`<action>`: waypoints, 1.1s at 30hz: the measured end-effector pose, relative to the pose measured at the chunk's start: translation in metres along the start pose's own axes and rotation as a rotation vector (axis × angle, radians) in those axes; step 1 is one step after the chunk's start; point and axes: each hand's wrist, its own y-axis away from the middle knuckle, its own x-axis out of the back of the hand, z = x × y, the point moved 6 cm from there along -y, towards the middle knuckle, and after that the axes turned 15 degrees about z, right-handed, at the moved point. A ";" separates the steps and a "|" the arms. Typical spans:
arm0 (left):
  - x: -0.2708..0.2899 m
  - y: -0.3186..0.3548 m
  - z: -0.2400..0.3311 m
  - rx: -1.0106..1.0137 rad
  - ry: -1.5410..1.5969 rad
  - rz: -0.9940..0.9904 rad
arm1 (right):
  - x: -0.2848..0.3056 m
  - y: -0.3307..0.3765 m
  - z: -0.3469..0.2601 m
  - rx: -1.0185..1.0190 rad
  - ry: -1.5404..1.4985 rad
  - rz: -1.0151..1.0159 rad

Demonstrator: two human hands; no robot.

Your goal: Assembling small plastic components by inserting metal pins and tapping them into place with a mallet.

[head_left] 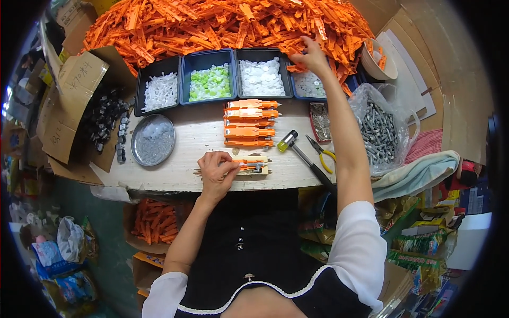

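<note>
At the table's near edge, my left hand [214,172] is closed, thumb and fingers pinching the left end of an orange plastic housing [249,163]. That housing lies in a pale wooden block [264,168], with grey and metallic parts showing in it. My right hand [313,57] is stretched out at the front of a heap of orange plastic pieces [212,26], above the bin of translucent parts [309,87]. Its fingers are apart, and I see nothing held in them. Several similar orange assemblies [249,127] lie stacked in a row beyond the block.
Bins hold white sticks [160,91], green-and-white caps [209,82] and white discs [261,77]. A round metal dish [153,140] and black metal parts [106,119] lie left. Right are a mallet [302,153], yellow-handled pliers [322,153] and a bag of metal parts [375,132].
</note>
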 end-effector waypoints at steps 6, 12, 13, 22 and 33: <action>0.002 -0.002 0.001 -0.017 0.004 0.000 | 0.026 0.027 0.059 -0.155 0.295 -0.091; 0.003 -0.002 0.001 -0.020 -0.001 -0.008 | 0.012 0.051 0.069 -0.232 0.515 -0.121; 0.002 -0.002 0.002 -0.021 0.001 -0.008 | 0.011 0.051 0.065 -0.245 0.555 -0.106; 0.002 -0.003 0.002 -0.027 0.018 0.008 | 0.010 0.048 0.057 -0.294 0.623 -0.049; 0.002 -0.003 0.001 -0.012 0.026 0.000 | 0.004 0.056 0.070 -0.253 0.605 0.000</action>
